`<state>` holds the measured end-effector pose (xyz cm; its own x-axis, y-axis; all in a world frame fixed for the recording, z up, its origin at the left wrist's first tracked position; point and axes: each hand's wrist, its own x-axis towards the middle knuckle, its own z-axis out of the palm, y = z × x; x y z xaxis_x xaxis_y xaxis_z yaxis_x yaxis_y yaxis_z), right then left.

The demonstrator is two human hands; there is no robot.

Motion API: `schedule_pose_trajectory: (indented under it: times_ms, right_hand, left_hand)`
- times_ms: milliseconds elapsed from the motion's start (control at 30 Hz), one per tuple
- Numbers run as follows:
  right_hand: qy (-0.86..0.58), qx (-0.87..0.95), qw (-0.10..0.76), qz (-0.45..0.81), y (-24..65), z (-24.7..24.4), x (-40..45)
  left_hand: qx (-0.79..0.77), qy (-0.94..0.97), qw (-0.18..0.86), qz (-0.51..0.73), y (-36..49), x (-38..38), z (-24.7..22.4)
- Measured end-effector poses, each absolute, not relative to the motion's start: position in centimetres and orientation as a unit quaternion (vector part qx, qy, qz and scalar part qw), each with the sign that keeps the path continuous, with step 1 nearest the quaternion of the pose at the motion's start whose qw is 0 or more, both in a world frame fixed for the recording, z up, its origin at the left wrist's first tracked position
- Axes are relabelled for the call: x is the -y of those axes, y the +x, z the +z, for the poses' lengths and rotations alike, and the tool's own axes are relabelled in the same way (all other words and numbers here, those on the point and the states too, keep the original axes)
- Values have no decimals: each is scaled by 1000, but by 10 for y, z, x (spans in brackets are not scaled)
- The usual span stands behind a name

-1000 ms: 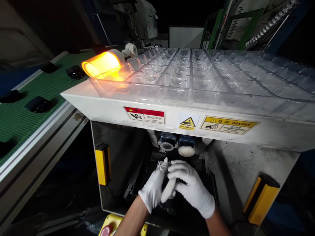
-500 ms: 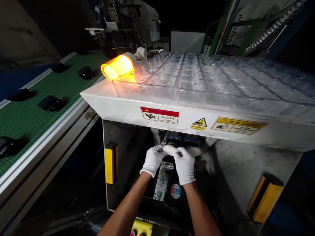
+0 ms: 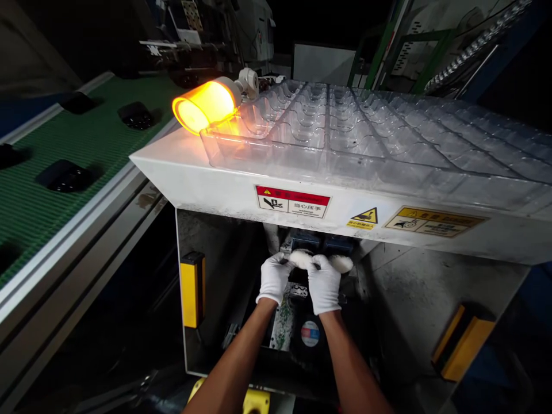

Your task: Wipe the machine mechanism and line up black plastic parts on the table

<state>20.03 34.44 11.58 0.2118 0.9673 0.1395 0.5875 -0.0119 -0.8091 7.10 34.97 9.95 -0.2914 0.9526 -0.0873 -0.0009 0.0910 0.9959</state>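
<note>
Inside the machine's opening, a whitish, fuzzy-looking oval piece [image 3: 301, 259] is held between my two white-gloved hands. My left hand [image 3: 274, 280] pinches its left end. Fingers of my right hand [image 3: 323, 284] are closed on its right end. A second whitish oval piece [image 3: 342, 264] sits just beyond my right hand, in front of one of two dark blue blocks [image 3: 339, 246]. Below my hands are a speckled metal plate [image 3: 282, 325] and a black round part with a red and blue label [image 3: 310, 333].
Above the opening, a clear compartment tray [image 3: 310, 152] rests on a white ledge [image 3: 207, 184] with warning labels. A glowing orange lamp [image 3: 204, 107] stands at its left corner. A green conveyor [image 3: 90, 144] carries glossy black parts [image 3: 64, 175]. Yellow posts [image 3: 192, 290] flank the opening.
The view has shifted slightly. Black parts on the conveyor appear farther down and left. My hands keep their hold on the whitish oval piece, and more of the second piece shows.
</note>
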Motion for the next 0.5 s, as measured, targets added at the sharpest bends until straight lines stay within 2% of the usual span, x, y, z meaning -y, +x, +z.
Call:
schedule_pose_trajectory:
  times_ms: [333,500]
  right_hand:
    - [-684,580,380,227,198,115,-352]
    - [-690,581,363,231,207,136,-339]
  left_hand:
    - [-607,417,429,524,70,-354,99]
    - [-636,423,405,502,71,-354,106]
